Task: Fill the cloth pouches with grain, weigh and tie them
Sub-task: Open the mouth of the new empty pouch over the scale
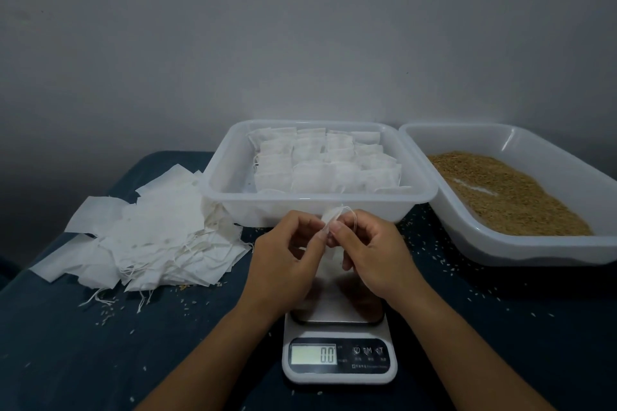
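A small white cloth pouch [330, 222] hangs between my two hands above the kitchen scale [339, 360]. My left hand [283, 264] pinches its gathered top. My right hand [370, 253] pinches the same top, with the drawstring looped over its fingers. Most of the pouch is hidden behind my hands. The scale's display reads 0.0 and nothing lies on its platform. Brown grain [507, 193] fills the white tray [534, 250] at the right. Several filled pouches [327, 163] lie in rows in the middle tray [317, 207].
A heap of flat empty pouches [150, 237] with loose strings lies on the dark blue cloth [100, 360] at the left. Scattered grains dot the cloth around the scale and trays. A grey wall rises behind the table.
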A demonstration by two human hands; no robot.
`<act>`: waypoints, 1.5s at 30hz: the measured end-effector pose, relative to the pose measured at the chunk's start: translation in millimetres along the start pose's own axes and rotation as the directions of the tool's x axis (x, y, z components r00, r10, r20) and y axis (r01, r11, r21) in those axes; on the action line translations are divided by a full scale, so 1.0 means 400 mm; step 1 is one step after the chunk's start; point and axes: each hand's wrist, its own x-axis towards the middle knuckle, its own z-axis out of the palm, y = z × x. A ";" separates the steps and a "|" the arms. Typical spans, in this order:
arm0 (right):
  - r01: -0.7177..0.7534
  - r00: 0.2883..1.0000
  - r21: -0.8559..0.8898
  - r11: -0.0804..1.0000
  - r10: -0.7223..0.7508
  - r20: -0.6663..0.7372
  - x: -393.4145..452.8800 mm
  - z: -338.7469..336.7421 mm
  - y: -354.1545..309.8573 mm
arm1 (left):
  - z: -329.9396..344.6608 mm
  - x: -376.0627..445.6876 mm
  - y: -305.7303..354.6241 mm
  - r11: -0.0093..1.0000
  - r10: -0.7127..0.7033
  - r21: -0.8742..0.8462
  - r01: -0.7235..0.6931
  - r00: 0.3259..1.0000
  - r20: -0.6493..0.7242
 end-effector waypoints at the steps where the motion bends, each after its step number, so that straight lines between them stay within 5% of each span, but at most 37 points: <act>1: 0.002 1.000 -0.015 1.000 -0.002 0.001 -0.002 0.001 -0.001 | 0.000 0.000 -0.003 1.000 -0.008 -0.003 0.008 1.000 -0.011; 6: -0.012 0.999 -0.126 0.992 0.007 -0.040 -0.014 0.002 -0.011 | -0.003 0.009 -0.015 0.996 -0.047 0.061 0.059 0.982 -0.185; 13: -0.088 0.995 -0.354 0.931 0.067 -0.071 -0.013 -0.007 -0.017 | -0.017 0.015 0.002 0.946 0.148 0.319 -0.058 0.953 -0.265; 17: 0.192 0.931 -0.428 0.883 -0.302 -0.206 -0.020 -0.028 -0.034 | -0.021 0.021 0.005 0.933 0.161 0.356 -0.057 0.949 -0.270; 20: 0.448 0.855 -0.464 0.764 -0.518 -0.026 -0.026 -0.026 -0.038 | -0.024 0.020 0.006 0.935 0.166 0.348 -0.070 0.953 -0.255; 25: 0.466 0.882 -0.613 0.638 -0.391 0.263 -0.016 -0.020 -0.029 | -0.031 0.010 0.013 0.957 0.192 0.256 -0.139 0.962 -0.194; 38: 0.462 0.886 -0.504 0.730 -0.348 0.307 -0.005 -0.043 -0.038 | -0.040 0.009 0.008 0.990 0.062 0.134 -0.044 0.989 -0.136; 41: 0.544 0.839 -0.524 0.655 -0.423 0.342 -0.011 -0.043 -0.046 | -0.036 0.010 0.009 0.991 0.045 0.130 -0.028 0.991 -0.128; 45: 0.566 0.824 -0.511 0.647 -0.460 0.330 -0.010 -0.041 -0.043 | -0.056 0.016 0.005 0.999 -0.038 0.038 0.036 0.998 0.056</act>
